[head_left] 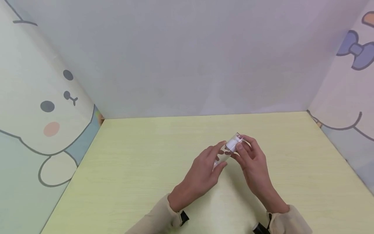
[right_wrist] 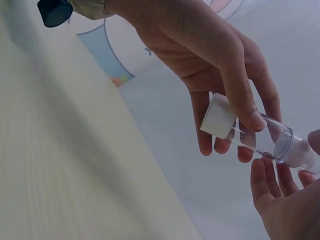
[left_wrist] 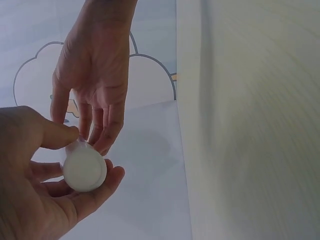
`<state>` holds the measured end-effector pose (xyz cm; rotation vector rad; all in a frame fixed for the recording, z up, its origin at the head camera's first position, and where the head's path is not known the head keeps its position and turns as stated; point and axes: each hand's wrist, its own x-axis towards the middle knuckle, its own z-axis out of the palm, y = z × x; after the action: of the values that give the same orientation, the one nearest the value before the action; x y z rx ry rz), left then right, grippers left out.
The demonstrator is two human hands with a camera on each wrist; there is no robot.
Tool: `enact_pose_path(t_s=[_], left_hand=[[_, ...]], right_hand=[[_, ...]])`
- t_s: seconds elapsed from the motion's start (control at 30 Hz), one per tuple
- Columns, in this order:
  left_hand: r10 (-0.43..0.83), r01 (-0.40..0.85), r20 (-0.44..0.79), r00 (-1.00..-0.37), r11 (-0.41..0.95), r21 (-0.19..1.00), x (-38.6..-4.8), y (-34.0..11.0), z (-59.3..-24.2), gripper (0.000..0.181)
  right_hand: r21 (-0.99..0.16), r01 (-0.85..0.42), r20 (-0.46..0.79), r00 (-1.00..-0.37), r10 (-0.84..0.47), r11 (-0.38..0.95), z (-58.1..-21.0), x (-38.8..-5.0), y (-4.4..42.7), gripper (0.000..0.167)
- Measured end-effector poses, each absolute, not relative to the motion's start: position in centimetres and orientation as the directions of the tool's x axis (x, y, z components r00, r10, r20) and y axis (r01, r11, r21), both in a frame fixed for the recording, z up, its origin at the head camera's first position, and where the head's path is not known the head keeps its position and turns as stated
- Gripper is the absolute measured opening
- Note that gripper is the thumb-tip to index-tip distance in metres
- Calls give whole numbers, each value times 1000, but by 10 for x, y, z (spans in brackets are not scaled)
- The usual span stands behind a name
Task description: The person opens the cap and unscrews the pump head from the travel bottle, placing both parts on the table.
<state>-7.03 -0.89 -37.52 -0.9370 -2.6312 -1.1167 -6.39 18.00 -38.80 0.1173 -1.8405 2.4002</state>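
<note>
Above the table, a small clear bottle (head_left: 223,156) is held tilted between both hands. My left hand (head_left: 203,169) grips its transparent body, thumb on one side and fingers on the other. At the upper end, my right hand (head_left: 257,167) pinches the white top under a clear cap (head_left: 232,143) between thumb and fingers. In the left wrist view the round white base (left_wrist: 84,170) faces the camera, beyond the left thumb and fingers. The right wrist view shows the white base (right_wrist: 219,117) and the see-through body side-on; no liquid can be made out inside.
A pale yellow wooden table (head_left: 131,169) lies beneath the hands. Behind it rises a plain grey-white wall (head_left: 198,58), with cartoon-printed panels (head_left: 52,97) at both sides. Dark wrist devices (head_left: 184,217) stick out at the beige sleeves.
</note>
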Motion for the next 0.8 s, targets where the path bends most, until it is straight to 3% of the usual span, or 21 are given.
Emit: enact_pose_path(t_s=[0.8], left_hand=[[472, 540, 285, -834, 596, 593, -79, -12, -382, 50]], right_hand=[[-932, -192, 185, -981, 53, -307, -393, -78, 195, 30]])
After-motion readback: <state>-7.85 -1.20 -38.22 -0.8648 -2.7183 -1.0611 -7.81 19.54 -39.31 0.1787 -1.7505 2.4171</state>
